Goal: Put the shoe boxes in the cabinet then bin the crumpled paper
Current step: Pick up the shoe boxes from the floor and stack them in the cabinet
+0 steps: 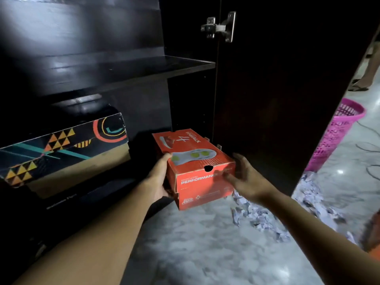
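An orange shoe box [197, 171] is held between both hands at the mouth of the dark cabinet [107, 70], its far end over the bottom shelf. My left hand [159, 178] grips its left side. My right hand [245, 177] presses its right end with the fingers spread. A black shoe box with orange triangles [61, 153] sits inside the cabinet on the left, tilted. Crumpled white paper [261, 217] lies strewn on the floor to the right.
The cabinet door [277, 89] stands open on the right, with a metal hinge [221, 27] near the top. A pink mesh basket [337, 138] stands behind the door on the marble floor [201, 249]. Cables trail near it. A person's foot [358, 87] is at far right.
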Tool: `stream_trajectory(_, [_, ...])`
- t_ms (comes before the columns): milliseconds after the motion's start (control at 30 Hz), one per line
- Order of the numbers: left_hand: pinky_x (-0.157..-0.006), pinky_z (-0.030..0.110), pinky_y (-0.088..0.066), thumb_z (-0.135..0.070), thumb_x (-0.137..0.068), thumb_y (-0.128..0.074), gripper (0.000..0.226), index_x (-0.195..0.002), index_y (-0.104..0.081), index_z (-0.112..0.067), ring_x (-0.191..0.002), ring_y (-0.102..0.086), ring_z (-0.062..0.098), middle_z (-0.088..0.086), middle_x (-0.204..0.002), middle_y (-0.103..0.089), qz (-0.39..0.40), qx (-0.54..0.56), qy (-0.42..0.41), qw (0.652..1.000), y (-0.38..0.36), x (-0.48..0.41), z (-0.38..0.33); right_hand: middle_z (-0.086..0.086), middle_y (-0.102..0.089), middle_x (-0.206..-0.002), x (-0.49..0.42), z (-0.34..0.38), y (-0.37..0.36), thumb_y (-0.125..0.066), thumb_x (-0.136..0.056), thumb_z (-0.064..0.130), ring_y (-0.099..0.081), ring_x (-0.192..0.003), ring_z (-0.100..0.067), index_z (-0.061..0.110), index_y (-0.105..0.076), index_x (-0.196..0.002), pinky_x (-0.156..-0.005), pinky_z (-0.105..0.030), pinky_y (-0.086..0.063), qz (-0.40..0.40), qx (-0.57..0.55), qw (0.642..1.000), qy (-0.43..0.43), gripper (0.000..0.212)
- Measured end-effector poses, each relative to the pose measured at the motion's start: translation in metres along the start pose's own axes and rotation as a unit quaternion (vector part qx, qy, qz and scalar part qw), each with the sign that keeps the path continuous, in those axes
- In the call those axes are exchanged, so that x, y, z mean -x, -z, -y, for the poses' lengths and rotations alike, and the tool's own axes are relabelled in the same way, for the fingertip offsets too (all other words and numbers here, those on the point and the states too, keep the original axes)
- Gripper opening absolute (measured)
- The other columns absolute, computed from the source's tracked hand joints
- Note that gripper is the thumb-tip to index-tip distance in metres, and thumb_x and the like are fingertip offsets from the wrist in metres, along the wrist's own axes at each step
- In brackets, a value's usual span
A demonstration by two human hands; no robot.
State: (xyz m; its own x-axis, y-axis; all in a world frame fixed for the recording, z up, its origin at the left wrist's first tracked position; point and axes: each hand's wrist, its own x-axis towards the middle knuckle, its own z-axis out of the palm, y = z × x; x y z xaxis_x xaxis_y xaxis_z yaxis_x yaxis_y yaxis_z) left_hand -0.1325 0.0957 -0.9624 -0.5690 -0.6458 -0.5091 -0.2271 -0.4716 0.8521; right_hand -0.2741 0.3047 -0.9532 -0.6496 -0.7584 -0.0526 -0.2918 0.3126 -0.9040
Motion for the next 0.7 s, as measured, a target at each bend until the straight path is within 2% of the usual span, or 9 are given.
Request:
stream_trajectory(100, [-0.070, 0.045, -0.056, -0.068, -0.073, -0.063, 0.053, -0.098, -0.064, -0.021, -0.079, -0.072, 0.029, 0.007, -0.071, -0.076, -0.027, 0.009, 0.005, 1.000, -0.008, -0.029, 0.006, 0.002, -0.052, -0.139, -0.018, -0.027, -0.015, -0.072, -0.087, 0.034, -0.055, -0.125, -0.017, 0.030, -0.012, -0.155, -0.107, -0.043, -0.045, 0.008, 0.020, 1.000, 0.008, 0.091])
stream_trajectory(200, [-0.080, 0.048, -0.054, -0.065, -0.075, -0.065, 0.048, -0.094, -0.060, -0.021, -0.085, -0.066, 0.031, 0.013, -0.085, -0.072, -0.048, 0.023, 0.022, 0.998, -0.015, -0.052, 0.020, -0.010, -0.043, -0.147, -0.039, -0.046, -0.030, -0.060, -0.096, 0.026, -0.046, -0.133, -0.029, 0.028, -0.008, -0.156, -0.108, -0.050, -0.042, -0.024, 0.010, 0.999, -0.022, 0.080])
stream_trajectory(233, [-0.078, 0.047, -0.054, -0.064, -0.076, -0.064, 0.048, -0.095, -0.060, -0.021, -0.086, -0.066, 0.031, 0.013, -0.089, -0.071, -0.047, 0.027, 0.022, 0.998, -0.015, -0.060, 0.025, -0.011, -0.041, -0.147, -0.046, -0.051, -0.035, -0.058, -0.097, 0.024, -0.046, -0.133, -0.030, 0.028, -0.009, -0.156, -0.108, -0.051, -0.042, -0.035, 0.006, 0.999, -0.025, 0.077])
stream_trajectory(300, [-0.070, 0.043, -0.056, -0.063, -0.079, -0.062, 0.047, -0.102, -0.062, -0.022, -0.087, -0.068, 0.031, 0.011, -0.092, -0.073, -0.041, 0.032, 0.009, 0.999, -0.014, -0.075, 0.033, -0.010, -0.040, -0.144, -0.059, -0.056, -0.045, -0.056, -0.098, 0.025, -0.048, -0.130, -0.030, 0.028, -0.012, -0.156, -0.107, -0.049, -0.043, -0.059, 0.012, 0.998, -0.025, 0.074])
stream_trajectory(400, [-0.069, 0.038, -0.057, -0.059, -0.084, -0.058, 0.044, -0.110, -0.064, -0.024, -0.086, -0.070, 0.026, 0.005, -0.091, -0.076, -0.039, 0.061, -0.009, 0.997, -0.010, -0.090, 0.039, -0.010, -0.041, -0.138, -0.074, -0.065, -0.057, -0.056, -0.097, 0.032, -0.049, -0.127, -0.032, 0.032, -0.017, -0.155, -0.106, -0.052, -0.043, -0.081, 0.040, 0.996, -0.027, 0.070])
stream_trajectory(467, [-0.069, 0.036, -0.056, -0.052, -0.089, -0.057, 0.039, -0.120, -0.061, -0.030, -0.091, -0.070, 0.022, 0.001, -0.103, -0.075, -0.035, 0.082, -0.038, 0.995, -0.009, -0.099, 0.041, -0.011, -0.039, -0.139, -0.082, -0.071, -0.065, -0.053, -0.098, 0.036, -0.048, -0.126, -0.034, 0.034, -0.015, -0.155, -0.106, -0.055, -0.040, -0.084, 0.058, 0.994, -0.040, 0.069])
stream_trajectory(533, [-0.074, 0.038, -0.057, -0.043, -0.093, -0.057, 0.037, -0.129, -0.053, -0.035, -0.095, -0.070, 0.021, -0.002, -0.108, -0.073, -0.024, 0.109, -0.064, 0.992, -0.010, -0.108, 0.045, -0.011, -0.034, -0.140, -0.090, -0.073, -0.072, -0.055, -0.097, 0.034, -0.051, -0.124, -0.034, 0.034, -0.014, -0.155, -0.105, -0.054, -0.043, -0.095, 0.044, 0.994, -0.044, 0.071])
stream_trajectory(600, [-0.085, 0.044, -0.056, -0.036, -0.094, -0.060, 0.041, -0.133, -0.044, -0.035, -0.100, -0.070, 0.023, -0.001, -0.110, -0.071, -0.031, 0.129, -0.078, 0.988, -0.015, -0.117, 0.048, -0.011, -0.029, -0.141, -0.100, -0.074, -0.078, -0.060, -0.096, 0.027, -0.057, -0.116, -0.033, 0.033, -0.017, -0.154, -0.102, -0.048, -0.047, -0.117, 0.021, 0.992, -0.038, 0.073])
stream_trajectory(700, [-0.091, 0.048, -0.054, -0.027, -0.092, -0.064, 0.040, -0.119, -0.035, -0.024, -0.108, -0.064, 0.028, 0.011, -0.120, -0.061, -0.091, 0.120, -0.098, 0.984, -0.025, -0.127, 0.047, -0.008, -0.029, -0.136, -0.114, -0.072, -0.085, -0.060, -0.095, 0.027, -0.062, -0.102, -0.029, 0.031, -0.020, -0.153, -0.091, -0.042, -0.050, -0.158, 0.013, 0.987, -0.039, 0.071])
